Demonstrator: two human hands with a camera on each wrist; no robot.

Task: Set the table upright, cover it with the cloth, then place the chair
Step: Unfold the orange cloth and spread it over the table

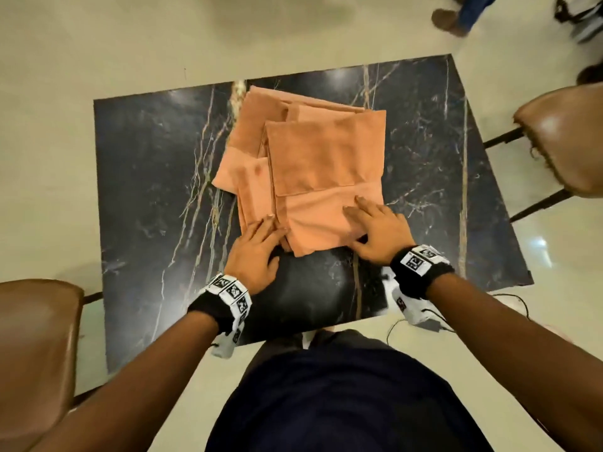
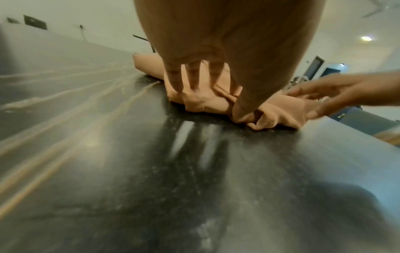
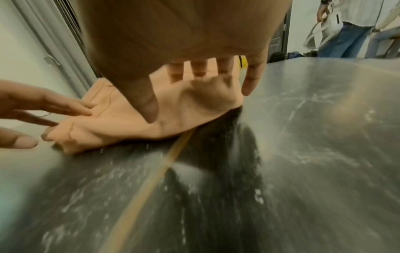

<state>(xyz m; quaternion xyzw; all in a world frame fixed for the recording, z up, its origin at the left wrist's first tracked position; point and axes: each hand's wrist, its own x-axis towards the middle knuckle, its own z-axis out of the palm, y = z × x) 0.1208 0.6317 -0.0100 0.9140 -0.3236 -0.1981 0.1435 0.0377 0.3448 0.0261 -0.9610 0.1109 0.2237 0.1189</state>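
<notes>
Left chair [image 1: 36, 347]: brown padded seat at the lower left, just beside the near-left corner of the surface, dark frame bar running under that edge.
Surface [image 1: 146, 177]: dark marble-look top with pale and tan veins, standing upright on the pale floor [image 1: 49, 125], mostly bare.
Left hand [image 1: 253, 256]: at the near-left corner of the cloth; fingers [image 2: 175, 80] spread and fairly straight, pressed flat on the fabric, thumb down at the bunched near edge; not curled round anything.
Cloth [image 1: 313, 158]: peach-orange, folded in several overlapping layers, lying on the middle of the surface, slightly nearer the far edge; near corner rumpled between the two hands.
Right hand [image 1: 380, 230]: on the near-right corner of the cloth; fingers [image 3: 197, 68] straight and slightly apart, laid on the top layer, thumb against the near edge of the fold, little finger off the cloth's right side; no pinch visible.
Wrist bands: black straps with black-and-white marker squares on both wrists.
Right chair [image 1: 564, 135]: brown seat with a frayed edge, beside the right edge of the surface, dark legs reaching toward it.
Other person [image 1: 456, 14]: shoe and blue trouser leg on the floor beyond the far-right corner.
</notes>
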